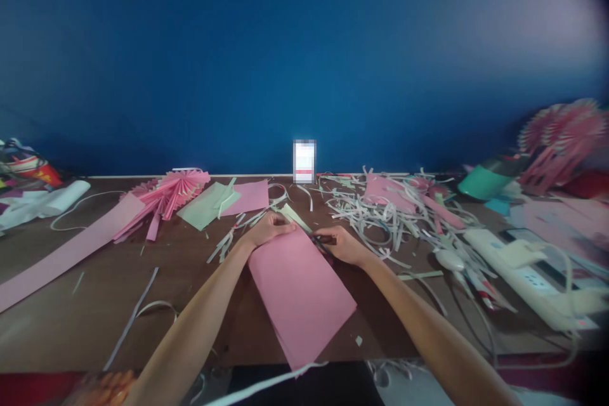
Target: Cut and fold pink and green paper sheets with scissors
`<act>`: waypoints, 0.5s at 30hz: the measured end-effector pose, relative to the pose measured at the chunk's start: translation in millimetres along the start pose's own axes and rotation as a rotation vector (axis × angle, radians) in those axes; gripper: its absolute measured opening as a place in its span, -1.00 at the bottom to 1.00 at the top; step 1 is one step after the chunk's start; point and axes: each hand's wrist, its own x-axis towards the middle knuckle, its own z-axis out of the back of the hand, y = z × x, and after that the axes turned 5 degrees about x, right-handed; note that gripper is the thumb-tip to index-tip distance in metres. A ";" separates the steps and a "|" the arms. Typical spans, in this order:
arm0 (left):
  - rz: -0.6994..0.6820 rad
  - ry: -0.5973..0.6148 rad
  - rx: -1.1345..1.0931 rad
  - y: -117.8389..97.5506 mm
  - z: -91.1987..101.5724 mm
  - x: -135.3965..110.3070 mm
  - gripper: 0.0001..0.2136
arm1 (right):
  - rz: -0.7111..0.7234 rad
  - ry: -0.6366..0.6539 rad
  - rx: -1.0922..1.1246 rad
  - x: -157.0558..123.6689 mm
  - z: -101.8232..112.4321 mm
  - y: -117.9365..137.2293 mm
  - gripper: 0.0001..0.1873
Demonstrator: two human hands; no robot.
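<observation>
My left hand [271,229] pinches the upper end of a sheet of pink paper [302,295], which lies slanted toward me over the table's front part. A second layer shows along its left edge. My right hand [343,245] is closed around a dark pair of scissors [322,242], close against the paper's upper right edge; the blades are mostly hidden. A pale strip of paper [295,217] sticks out beyond the pink sheet, between the two hands.
Pink pleated paper fans [183,193] lie left, beside a long pink strip [80,250]. Curled white paper scraps [375,219] heap up on the right, near a white power strip [516,276] with cables. A lit phone [304,162] stands at the back against the blue wall.
</observation>
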 end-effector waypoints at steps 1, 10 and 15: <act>-0.004 -0.001 0.003 -0.6 -0.2 -0.1 -0.71 | -0.002 -0.001 -0.003 0.1 0.0 -0.9 -0.63; -0.042 0.024 0.068 -8.6 -0.9 0.6 -0.71 | 0.090 -0.042 -0.042 1.8 -5.5 2.8 -0.64; -0.045 0.031 0.044 -6.5 -0.4 0.7 -0.73 | 0.080 -0.019 -0.034 2.2 -6.1 2.2 -0.61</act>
